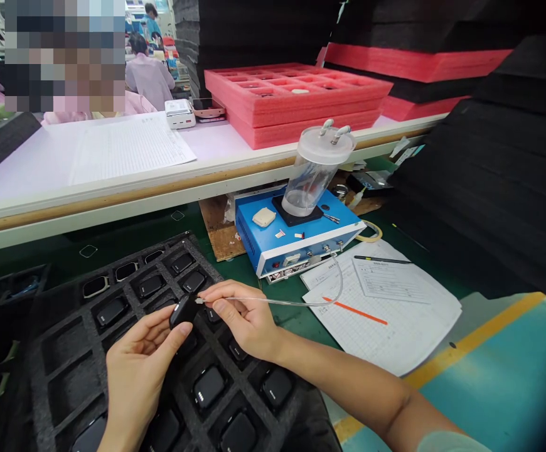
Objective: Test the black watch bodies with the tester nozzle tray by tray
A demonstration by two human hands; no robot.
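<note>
Cradling a black rounded device point(183, 312) in our left hand point(141, 370), we pinch a clear tube point(277, 302) in our right hand point(240, 319), its tip at the device, above a black foam tray point(37, 376), a blue box point(296, 235) beyond

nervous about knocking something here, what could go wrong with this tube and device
The thin clear tube runs across to the blue instrument box, so a snag could pull it off the black device or tug the box. If the left hand or right hand slips, the device could drop onto the foam tray and knock the pieces seated there.
</note>
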